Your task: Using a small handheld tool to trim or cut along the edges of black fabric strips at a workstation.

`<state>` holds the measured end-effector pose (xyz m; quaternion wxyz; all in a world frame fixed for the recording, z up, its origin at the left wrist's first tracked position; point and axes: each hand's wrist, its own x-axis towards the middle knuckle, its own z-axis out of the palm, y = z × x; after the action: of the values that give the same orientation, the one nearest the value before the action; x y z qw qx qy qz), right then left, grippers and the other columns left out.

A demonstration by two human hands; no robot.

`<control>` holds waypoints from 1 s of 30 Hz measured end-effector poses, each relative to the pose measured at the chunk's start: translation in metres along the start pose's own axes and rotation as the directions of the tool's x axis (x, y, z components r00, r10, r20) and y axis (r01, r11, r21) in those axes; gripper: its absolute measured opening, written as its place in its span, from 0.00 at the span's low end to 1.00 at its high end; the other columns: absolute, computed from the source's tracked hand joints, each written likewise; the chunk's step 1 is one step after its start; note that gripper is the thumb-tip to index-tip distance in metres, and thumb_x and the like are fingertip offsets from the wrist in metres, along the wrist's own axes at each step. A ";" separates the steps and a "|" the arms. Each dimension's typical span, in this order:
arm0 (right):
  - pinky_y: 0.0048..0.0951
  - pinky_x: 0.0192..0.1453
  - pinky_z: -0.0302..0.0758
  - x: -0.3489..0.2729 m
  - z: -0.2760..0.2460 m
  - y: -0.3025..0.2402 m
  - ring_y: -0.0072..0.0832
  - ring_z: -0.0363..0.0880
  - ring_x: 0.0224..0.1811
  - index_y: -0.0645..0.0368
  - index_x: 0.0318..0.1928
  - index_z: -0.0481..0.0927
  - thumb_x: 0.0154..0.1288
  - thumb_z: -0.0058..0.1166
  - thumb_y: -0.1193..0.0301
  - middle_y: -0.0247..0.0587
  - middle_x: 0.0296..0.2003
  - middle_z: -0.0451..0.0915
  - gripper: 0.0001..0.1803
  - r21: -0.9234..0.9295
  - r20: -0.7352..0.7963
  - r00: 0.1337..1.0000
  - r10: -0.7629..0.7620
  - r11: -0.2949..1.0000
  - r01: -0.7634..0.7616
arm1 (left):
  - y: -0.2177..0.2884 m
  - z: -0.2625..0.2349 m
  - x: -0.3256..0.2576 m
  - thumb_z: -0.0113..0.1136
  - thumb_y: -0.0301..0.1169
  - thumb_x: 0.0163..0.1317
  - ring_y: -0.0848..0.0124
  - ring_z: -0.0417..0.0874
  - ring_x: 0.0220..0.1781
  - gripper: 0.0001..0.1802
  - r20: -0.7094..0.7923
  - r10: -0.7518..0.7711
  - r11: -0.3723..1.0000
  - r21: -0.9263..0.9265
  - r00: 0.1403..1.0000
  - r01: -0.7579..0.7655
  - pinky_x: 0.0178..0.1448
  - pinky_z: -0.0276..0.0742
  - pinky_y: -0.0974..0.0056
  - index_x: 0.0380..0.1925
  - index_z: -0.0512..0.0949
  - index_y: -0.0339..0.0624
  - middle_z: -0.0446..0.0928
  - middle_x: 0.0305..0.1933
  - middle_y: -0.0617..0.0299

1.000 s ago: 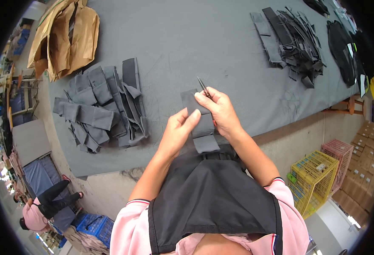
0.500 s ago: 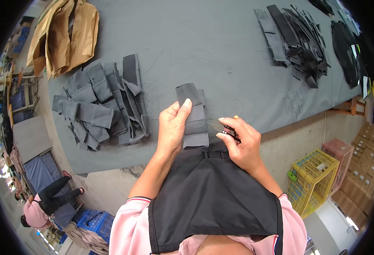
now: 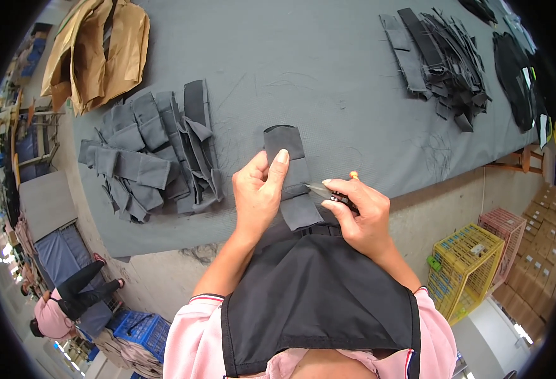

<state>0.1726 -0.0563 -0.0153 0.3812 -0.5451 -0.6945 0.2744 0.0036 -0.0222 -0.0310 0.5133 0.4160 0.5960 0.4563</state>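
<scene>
A dark grey fabric strip (image 3: 285, 143) with stitched sections is pinched in my left hand (image 3: 258, 188), thumb lying on top, above the table's near edge. Its lower part hangs down over my black apron. My right hand (image 3: 367, 211) is closed around small black thread snips (image 3: 343, 199), whose pointed metal blades reach the strip's right edge at a seam. The fingers cover most of the snips' body. To the left lies a loose pile of similar grey strips (image 3: 136, 167). A second heap of strips (image 3: 445, 66) with frayed threads sits at the far right.
A grey cloth-covered table (image 3: 303, 69) carries loose threads. An open brown paper bag (image 3: 95, 60) stands at its far left. Black garments (image 3: 511, 79) lie at the right end. Below are a yellow crate (image 3: 464, 268) and a pink crate (image 3: 504, 237). A person (image 3: 63, 309) sits at the left.
The strip has turned in my left hand, its flat side now facing up more and its lower end swung right. The snips' blades have come to its right edge.
</scene>
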 end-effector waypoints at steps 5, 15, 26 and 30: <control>0.29 0.25 0.69 0.005 -0.009 -0.006 0.30 0.74 0.20 0.57 0.38 0.80 0.50 0.63 0.73 0.34 0.23 0.78 0.13 -0.066 0.028 1.000 0.014 0.998 -0.012 | 0.001 0.000 -0.001 0.61 0.31 0.61 0.82 0.51 0.16 0.25 -0.042 0.225 0.935 0.289 0.974 -0.203 0.17 0.47 0.69 0.12 0.57 0.40 0.53 0.10 0.70; 0.28 0.27 0.71 0.004 -0.008 -0.007 0.31 0.77 0.22 0.58 0.38 0.80 0.50 0.63 0.73 0.35 0.26 0.80 0.12 -0.141 0.060 0.998 0.014 0.990 -0.005 | -0.003 -0.001 -0.003 0.62 0.30 0.61 0.83 0.50 0.16 0.25 -0.038 0.191 0.959 0.222 0.981 -0.178 0.17 0.46 0.68 0.12 0.58 0.40 0.54 0.11 0.71; 0.27 0.27 0.71 0.005 -0.014 -0.009 0.30 0.78 0.23 0.59 0.38 0.80 0.49 0.63 0.76 0.36 0.24 0.80 0.12 -0.079 0.026 0.999 -0.025 0.996 0.027 | -0.014 -0.004 0.002 0.59 0.32 0.64 0.86 0.49 0.20 0.25 0.097 -0.104 0.978 -0.173 0.990 0.120 0.20 0.43 0.72 0.14 0.56 0.47 0.55 0.16 0.78; 0.27 0.26 0.71 0.010 -0.015 -0.015 0.29 0.76 0.22 0.59 0.38 0.79 0.49 0.64 0.76 0.36 0.25 0.78 0.13 -0.107 0.071 0.997 0.011 0.994 -0.003 | -0.006 -0.003 -0.001 0.61 0.33 0.62 0.85 0.49 0.19 0.26 0.035 0.010 0.999 0.038 0.999 -0.011 0.19 0.44 0.70 0.12 0.56 0.44 0.53 0.13 0.75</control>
<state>0.1760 -0.0513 0.0071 0.3255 -0.5571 -0.7194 0.2572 0.0008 -0.0253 -0.0363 0.5131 0.4365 0.5935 0.4403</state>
